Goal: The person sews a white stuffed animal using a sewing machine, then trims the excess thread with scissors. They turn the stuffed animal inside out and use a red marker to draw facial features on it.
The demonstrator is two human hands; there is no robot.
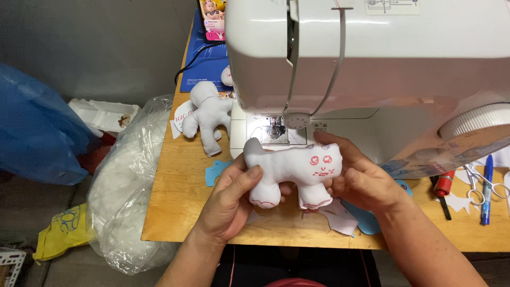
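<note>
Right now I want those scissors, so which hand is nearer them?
Right. The right hand grips the stuffed toy closest to the scissors; the left hand holds the toy's far end.

At frame centre, the left hand (228, 204) and right hand (364, 178) hold a white stuffed toy (292, 167) below the sewing machine (372, 64).

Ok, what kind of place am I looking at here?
Likely a small home sewing workshop: a white sewing machine on a wooden table, a stuffed fabric toy held in both hands, and a bag of stuffing.
</note>
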